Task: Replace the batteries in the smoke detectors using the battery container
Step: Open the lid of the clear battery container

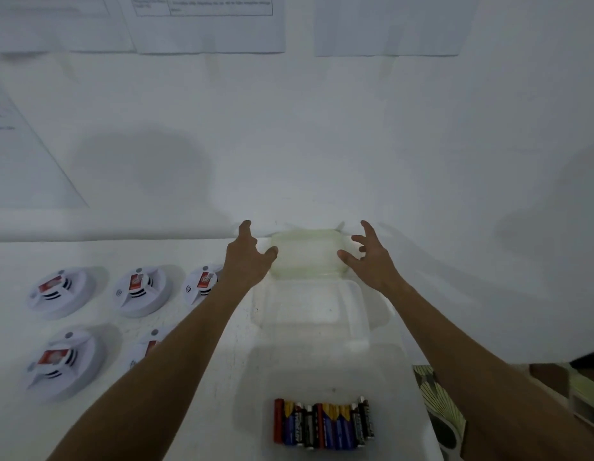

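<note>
Nearest you: row of mixed AA batteries (323, 424) in a clear plastic container (405, 377) on the white surface (222, 344). Beyond it, your left hand (245, 257) and right hand (368, 257), fingers spread, flank a pale translucent lid (307, 257). Five white round smoke detectors (141, 291) lie left.
</note>
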The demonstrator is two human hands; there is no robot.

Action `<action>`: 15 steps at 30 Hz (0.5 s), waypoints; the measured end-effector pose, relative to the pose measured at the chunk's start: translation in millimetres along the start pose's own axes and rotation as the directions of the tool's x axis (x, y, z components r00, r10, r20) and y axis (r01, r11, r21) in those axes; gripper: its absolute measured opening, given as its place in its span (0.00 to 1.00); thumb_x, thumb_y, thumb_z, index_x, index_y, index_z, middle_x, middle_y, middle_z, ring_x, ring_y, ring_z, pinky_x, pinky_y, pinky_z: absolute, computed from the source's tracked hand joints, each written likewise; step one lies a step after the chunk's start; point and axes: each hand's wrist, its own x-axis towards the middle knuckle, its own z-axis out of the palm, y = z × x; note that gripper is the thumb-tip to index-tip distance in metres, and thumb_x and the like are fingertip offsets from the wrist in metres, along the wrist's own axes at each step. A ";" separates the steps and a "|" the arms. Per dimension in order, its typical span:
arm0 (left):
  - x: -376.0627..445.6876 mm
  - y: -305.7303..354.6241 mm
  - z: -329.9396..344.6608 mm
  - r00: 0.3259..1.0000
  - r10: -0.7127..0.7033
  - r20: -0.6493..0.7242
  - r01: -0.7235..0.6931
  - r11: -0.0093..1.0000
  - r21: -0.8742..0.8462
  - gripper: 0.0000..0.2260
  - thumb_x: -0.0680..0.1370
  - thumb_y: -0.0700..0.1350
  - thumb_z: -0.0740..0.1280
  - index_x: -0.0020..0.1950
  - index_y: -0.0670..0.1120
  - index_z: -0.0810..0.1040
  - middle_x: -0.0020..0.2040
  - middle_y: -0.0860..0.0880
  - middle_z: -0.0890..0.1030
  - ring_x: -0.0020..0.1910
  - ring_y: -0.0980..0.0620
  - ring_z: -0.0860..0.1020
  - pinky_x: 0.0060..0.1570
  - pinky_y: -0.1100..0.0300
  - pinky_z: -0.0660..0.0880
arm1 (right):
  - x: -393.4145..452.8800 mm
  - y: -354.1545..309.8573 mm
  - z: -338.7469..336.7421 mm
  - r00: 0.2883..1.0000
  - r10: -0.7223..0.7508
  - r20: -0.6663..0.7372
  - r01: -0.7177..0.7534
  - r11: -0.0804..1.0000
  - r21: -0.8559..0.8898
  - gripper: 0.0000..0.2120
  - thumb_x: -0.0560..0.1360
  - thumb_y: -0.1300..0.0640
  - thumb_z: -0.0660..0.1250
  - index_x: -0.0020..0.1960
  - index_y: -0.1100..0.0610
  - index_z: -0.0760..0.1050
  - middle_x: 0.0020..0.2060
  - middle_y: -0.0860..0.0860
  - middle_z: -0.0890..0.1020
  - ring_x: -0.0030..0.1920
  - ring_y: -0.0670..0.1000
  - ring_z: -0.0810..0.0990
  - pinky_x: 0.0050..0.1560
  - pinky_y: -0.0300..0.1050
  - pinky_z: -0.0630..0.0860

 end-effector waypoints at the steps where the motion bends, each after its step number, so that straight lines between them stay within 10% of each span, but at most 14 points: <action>1: -11.0 2.1 -5.3 1.000 0.024 -0.015 -0.025 1.000 -0.018 0.34 0.75 0.52 0.70 0.76 0.47 0.57 0.62 0.46 0.77 0.59 0.46 0.76 0.56 0.57 0.71 | -11.2 -3.5 -2.5 1.000 -0.021 -0.008 0.022 1.000 0.019 0.41 0.75 0.49 0.71 0.79 0.51 0.50 0.70 0.52 0.73 0.65 0.55 0.73 0.64 0.49 0.72; 6: -93.1 0.6 -29.3 0.997 0.075 -0.010 -0.075 0.991 -0.112 0.34 0.73 0.55 0.72 0.75 0.52 0.59 0.56 0.57 0.77 0.49 0.58 0.79 0.38 0.70 0.70 | -91.7 -22.3 -20.8 0.994 -0.111 -0.008 0.111 0.980 0.163 0.38 0.75 0.50 0.71 0.77 0.46 0.52 0.64 0.44 0.74 0.59 0.48 0.74 0.55 0.38 0.71; 15: -226.8 -56.7 -35.3 0.959 0.117 0.256 -0.033 0.950 -0.310 0.54 0.57 0.61 0.80 0.76 0.62 0.53 0.65 0.65 0.71 0.61 0.62 0.75 0.52 0.64 0.76 | -228.1 9.1 -29.9 0.987 -0.051 0.156 -0.009 0.932 0.364 0.45 0.65 0.49 0.75 0.73 0.37 0.51 0.62 0.38 0.74 0.60 0.41 0.75 0.53 0.34 0.77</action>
